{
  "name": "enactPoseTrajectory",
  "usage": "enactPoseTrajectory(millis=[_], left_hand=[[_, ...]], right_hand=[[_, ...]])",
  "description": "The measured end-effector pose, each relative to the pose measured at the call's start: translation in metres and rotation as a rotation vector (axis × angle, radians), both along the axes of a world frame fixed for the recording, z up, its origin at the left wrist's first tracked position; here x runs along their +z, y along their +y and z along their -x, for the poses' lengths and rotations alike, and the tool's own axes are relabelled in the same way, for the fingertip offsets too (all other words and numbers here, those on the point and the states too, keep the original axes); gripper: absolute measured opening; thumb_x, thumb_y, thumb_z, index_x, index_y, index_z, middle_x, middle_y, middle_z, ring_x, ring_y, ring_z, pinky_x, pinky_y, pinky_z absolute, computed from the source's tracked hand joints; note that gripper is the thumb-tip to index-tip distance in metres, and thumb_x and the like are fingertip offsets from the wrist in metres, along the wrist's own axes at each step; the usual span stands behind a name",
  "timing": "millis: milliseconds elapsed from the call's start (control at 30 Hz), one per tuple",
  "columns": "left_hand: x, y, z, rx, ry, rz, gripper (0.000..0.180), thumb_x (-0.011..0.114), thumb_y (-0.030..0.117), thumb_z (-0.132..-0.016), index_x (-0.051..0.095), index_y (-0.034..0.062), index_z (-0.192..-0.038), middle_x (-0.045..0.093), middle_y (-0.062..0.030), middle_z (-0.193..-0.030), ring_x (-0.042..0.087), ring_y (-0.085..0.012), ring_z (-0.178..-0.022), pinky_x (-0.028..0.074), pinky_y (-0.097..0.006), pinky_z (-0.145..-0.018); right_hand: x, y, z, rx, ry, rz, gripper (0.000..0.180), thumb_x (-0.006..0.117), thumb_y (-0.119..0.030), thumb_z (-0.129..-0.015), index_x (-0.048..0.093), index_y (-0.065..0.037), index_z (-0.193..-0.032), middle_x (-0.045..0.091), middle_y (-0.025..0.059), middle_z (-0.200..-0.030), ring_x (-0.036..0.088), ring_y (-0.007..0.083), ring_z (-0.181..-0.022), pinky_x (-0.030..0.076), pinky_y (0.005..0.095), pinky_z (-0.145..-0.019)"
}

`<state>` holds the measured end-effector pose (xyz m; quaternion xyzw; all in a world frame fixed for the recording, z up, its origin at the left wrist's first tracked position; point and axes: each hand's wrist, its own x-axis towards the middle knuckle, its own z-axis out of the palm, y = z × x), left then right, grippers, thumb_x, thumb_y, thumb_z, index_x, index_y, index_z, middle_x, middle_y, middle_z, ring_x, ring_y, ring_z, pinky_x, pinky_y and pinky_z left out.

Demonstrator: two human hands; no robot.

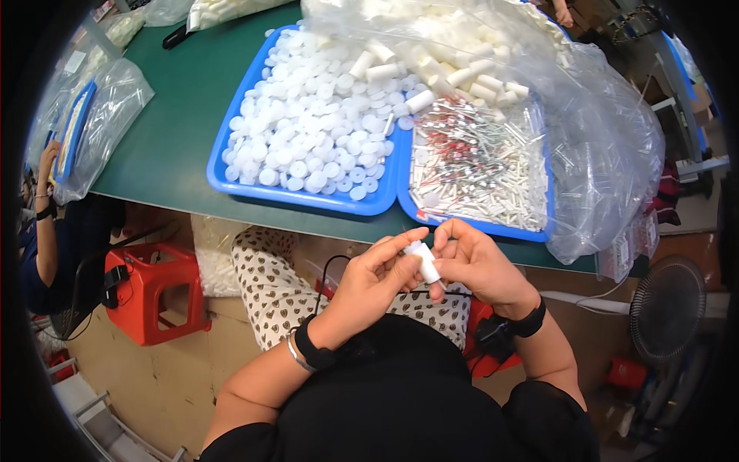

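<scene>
Both hands up over the lap: left hand & right hand pinch a small white tube between fingertips, looks mid-assembly. Next probably wants a steady push-fit, then another part from the blue trays.

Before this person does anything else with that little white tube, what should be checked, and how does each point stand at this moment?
1. Grip on the small white tube: held between the left hand and right hand, fingers on both ends. Ok.
2. Thin red wire at the tube's upper end: only a faint red line shows. Cannot tell if it is seated.
3. White caps within reach: left blue tray is full of them. Ok.
4. Wired parts in stock: right blue tray holds a pile. Ok.
5. Clear plastic bag of white tubes spills over the right tray's far side. Not ok.
6. Tube held off the green table, over the lap. Ok.
</scene>
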<state>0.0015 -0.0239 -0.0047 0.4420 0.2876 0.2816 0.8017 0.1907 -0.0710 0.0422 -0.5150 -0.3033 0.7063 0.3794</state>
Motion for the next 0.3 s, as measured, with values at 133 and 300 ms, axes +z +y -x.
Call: enactPoseTrajectory(millis=[133,300], left_hand=[[0.010,0.006,0.000,0.006,-0.083,0.152,0.043,0.060,0.007,-0.095,0.048,-0.0008,-0.136,0.064,-0.0053,-0.100,0.057,-0.0049,-0.076,0.045,-0.018,-0.064],[-0.003,0.007,-0.004,-0.103,-0.177,0.413,0.046,0.062,0.010,-0.095,0.045,0.0004,-0.138,0.063,-0.0045,-0.098,0.057,-0.0063,-0.073,0.046,-0.019,-0.062]], right_hand=[[0.034,0.014,-0.021,0.153,-0.551,-0.221,0.009,0.056,-0.008,-0.096,0.054,-0.001,-0.102,0.066,0.0062,-0.081,0.067,0.0134,-0.069,0.054,0.0265,-0.062],[0.012,0.071,-0.125,-0.232,-1.759,-0.745,0.016,0.063,-0.014,-0.091,0.064,-0.005,-0.104,0.070,0.0173,-0.086,0.070,0.0249,-0.079,0.054,0.0398,-0.070]])
